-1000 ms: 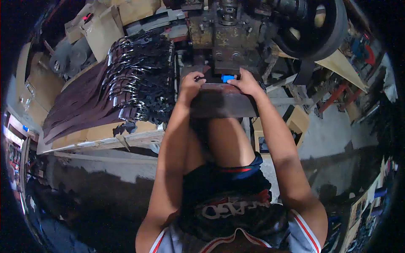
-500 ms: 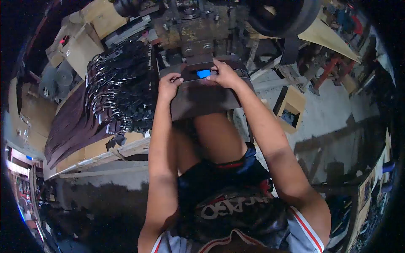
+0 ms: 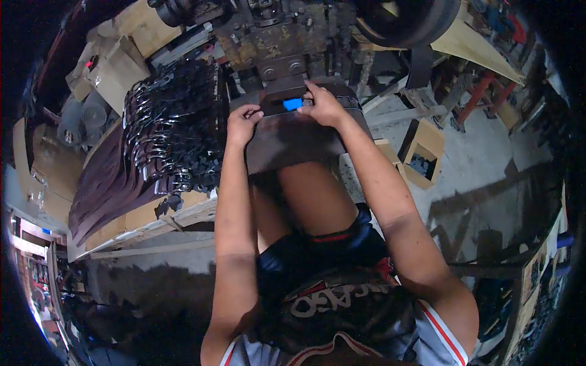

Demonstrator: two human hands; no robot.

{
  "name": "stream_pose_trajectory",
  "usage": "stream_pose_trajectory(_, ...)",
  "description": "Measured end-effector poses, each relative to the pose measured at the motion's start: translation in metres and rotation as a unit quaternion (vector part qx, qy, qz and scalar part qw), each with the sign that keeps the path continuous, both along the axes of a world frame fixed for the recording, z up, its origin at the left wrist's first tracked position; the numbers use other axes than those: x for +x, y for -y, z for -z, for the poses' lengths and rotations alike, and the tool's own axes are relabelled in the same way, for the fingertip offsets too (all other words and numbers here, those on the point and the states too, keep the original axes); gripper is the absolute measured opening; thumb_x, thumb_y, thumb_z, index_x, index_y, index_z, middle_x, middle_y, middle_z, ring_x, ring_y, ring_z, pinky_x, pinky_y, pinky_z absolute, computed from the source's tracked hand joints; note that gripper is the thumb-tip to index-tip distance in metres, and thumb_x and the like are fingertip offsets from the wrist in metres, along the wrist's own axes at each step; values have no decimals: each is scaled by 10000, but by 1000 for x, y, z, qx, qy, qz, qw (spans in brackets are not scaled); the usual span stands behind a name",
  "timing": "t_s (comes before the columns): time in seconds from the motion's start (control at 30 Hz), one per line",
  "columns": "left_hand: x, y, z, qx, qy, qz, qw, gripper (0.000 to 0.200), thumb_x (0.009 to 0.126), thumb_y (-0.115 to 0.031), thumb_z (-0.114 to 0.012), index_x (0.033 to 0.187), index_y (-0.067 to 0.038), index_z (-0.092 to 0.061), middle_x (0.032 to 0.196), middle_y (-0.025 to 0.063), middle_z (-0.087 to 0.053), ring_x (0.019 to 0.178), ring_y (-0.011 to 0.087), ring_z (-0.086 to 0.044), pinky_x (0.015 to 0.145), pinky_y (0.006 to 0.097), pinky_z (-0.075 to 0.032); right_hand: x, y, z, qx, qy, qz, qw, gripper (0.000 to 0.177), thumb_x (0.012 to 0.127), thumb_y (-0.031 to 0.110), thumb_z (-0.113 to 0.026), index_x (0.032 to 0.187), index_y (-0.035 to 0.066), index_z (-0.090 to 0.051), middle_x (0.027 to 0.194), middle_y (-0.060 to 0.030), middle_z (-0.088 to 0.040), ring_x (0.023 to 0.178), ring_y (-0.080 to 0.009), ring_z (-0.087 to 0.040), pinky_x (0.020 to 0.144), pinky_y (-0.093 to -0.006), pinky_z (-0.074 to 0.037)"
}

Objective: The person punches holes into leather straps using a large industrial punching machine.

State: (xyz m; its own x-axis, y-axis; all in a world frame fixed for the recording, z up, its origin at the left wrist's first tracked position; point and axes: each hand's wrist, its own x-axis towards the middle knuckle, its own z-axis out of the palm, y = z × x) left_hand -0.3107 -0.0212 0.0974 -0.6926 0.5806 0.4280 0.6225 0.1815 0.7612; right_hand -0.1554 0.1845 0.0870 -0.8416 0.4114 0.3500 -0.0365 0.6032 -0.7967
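Note:
Both hands work at a dark plate (image 3: 293,146) on the front of a machine (image 3: 268,46), just above my knees. My left hand (image 3: 242,124) is at the plate's left side, thumb and fingertips drawn together. At the right side my right hand (image 3: 323,107) has its thumb and fingers closed near a small bright blue piece (image 3: 293,104). The blue piece lies between the hands, below the machine's bolted block (image 3: 282,69). I cannot tell what small dark part the fingertips hold against the dark surface.
On a bench to the left lies a thick row of dark straps (image 3: 116,177) with metal buckles (image 3: 162,137). Cardboard boxes (image 3: 119,70) stand behind it. A large dark wheel (image 3: 406,24) is at the upper right. An open carton (image 3: 421,152) with dark pieces sits on the right-hand floor.
The view has shifted slightly. Both hands stay at the plate in nearly the same pose, and the blue piece beside my right fingertips shows a little more fully.

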Motion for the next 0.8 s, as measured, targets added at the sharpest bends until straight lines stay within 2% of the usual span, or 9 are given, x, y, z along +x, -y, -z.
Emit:
stream_pose_trajectory(0.17,-10,-3,8,10,28,15,999,241,731,-86,-766,952,-13,-706,838,86,-682,777,157,-619,738,288,-485,-3,-2,5,14,-19,4,1000,896,704,177,-793,1435,-3,-307,1239,-196,-590,1173,-332,-523,1015,-386,-403)
stream_pose_trajectory(0.27,-17,-5,16,19,38,21,999,236,732,-90,-765,947,-15,-707,836,86,-682,774,158,-620,737,290,-485,8,11,-10,46,-5,49,998,839,709,104,-780,1409,-36,-339,1197,-228,-582,1096,-311,-594,952,-367,-453)
stream_pose_trajectory(0.4,-17,-5,16,34,67,29,997,235,730,-101,-768,942,-18,-709,827,84,-682,772,161,-619,732,292,-486,5,6,-7,38,-6,31,999,845,703,118,-783,1408,-33,-343,1210,-239,-566,1102,-324,-589,953,-374,-451)
stream_pose_trajectory(0.5,-10,-3,8,-6,34,0,999,239,728,-104,-771,941,-14,-708,826,83,-684,776,157,-618,730,294,-488,7,7,-9,40,1,39,998,839,703,110,-779,1406,-34,-345,1202,-236,-572,1101,-321,-591,947,-379,-455)
stream_pose_trajectory(0.7,-7,-2,6,13,24,13,1000,233,731,-88,-766,940,-4,-706,846,88,-691,785,151,-626,733,294,-493,1,1,-2,40,-17,25,999,835,705,99,-777,1407,-34,-344,1145,-221,-613,1078,-310,-607,942,-374,-462)
stream_pose_trajectory(0.8,-3,0,2,19,44,29,998,246,742,-104,-769,954,-3,-695,857,56,-671,804,139,-597,767,279,-481,1,1,-1,41,-15,30,999,836,705,96,-778,1407,-34,-343,1144,-217,-619,1077,-305,-609,943,-366,-464)
